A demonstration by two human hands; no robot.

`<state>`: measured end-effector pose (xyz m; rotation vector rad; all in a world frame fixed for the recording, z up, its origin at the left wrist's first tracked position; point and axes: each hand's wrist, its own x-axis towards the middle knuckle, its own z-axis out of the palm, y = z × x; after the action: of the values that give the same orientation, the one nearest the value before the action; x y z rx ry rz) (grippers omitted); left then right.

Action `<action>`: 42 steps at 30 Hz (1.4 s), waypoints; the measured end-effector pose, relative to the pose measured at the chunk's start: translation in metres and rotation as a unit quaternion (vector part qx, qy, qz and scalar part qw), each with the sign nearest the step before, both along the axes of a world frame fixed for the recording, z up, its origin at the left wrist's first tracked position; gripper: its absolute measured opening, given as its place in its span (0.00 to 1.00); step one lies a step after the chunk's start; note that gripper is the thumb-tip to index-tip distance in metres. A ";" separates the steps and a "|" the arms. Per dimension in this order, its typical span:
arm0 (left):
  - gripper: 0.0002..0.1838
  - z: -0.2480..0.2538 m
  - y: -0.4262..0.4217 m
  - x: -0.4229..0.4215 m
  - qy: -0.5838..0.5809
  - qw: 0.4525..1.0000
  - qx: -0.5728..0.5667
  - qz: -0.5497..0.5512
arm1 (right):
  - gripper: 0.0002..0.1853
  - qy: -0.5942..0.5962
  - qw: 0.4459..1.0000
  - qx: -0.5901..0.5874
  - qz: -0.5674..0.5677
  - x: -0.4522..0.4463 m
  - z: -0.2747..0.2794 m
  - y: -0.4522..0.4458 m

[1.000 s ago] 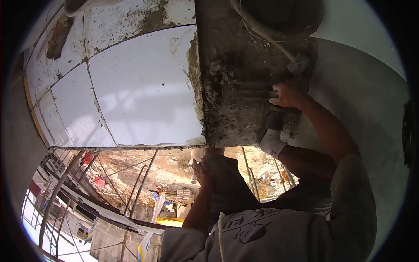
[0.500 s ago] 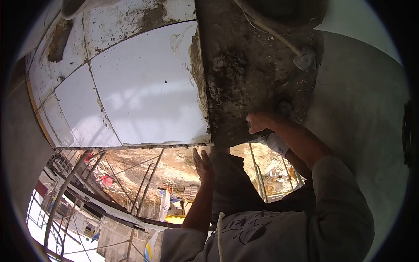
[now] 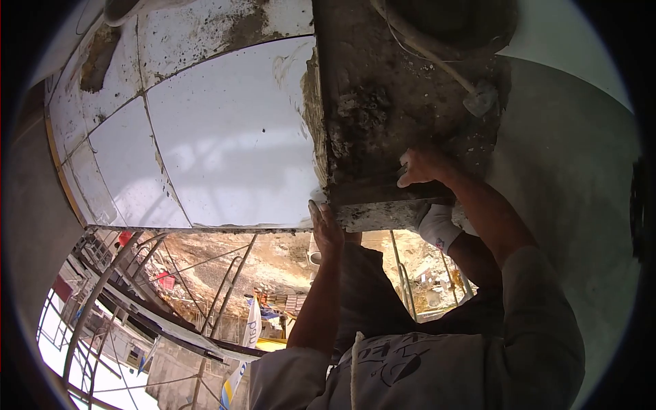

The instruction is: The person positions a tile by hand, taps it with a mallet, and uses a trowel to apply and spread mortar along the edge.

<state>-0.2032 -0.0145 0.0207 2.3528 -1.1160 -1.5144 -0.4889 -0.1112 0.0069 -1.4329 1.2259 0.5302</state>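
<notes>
My left hand (image 3: 326, 229) rests at the lower right corner of a large white tile (image 3: 232, 130), its fingers stretched upward along the edge. On the right, my right hand (image 3: 418, 169) has its fingers curled above the dark, rough floor surface (image 3: 417, 109). Just below it runs a smooth dark strip; whether that hand grips it is unclear. Grey mortar (image 3: 313, 119) lies along the tile's right edge. Clumps of dark mortar (image 3: 365, 106) sit on the rough surface, between the tile and my right hand.
A long-handled tool (image 3: 480, 100) lies beside a large dark round container (image 3: 451, 24). A curved grey wall (image 3: 567, 157) stands at the right. Below the floor edge are scaffold poles (image 3: 232, 283) and sunlit ground. My sock-covered foot (image 3: 437, 227) is near the edge.
My left hand has risen from below the floor edge to the tile's corner. My right hand moved down and left, then slightly up and right. The view has shifted slightly.
</notes>
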 end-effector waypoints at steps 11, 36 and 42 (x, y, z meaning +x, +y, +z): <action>0.36 -0.013 0.015 -0.021 0.049 0.998 -0.010 -0.024 | 0.35 0.082 0.969 -0.134 -0.192 -0.067 -0.010 -0.001; 0.36 0.002 0.109 0.075 -0.140 0.961 0.179 -0.155 | 0.13 -0.209 0.457 0.210 -0.839 0.205 -0.059 0.129; 0.35 0.002 0.102 0.071 -0.156 0.956 0.199 -0.149 | 0.12 -0.238 0.501 0.224 -0.802 0.179 -0.067 0.074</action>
<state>-0.1318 0.0872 0.0230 2.8835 -1.4034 -1.6282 -0.3099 -0.0371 -0.0598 0.4058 1.2478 -0.8017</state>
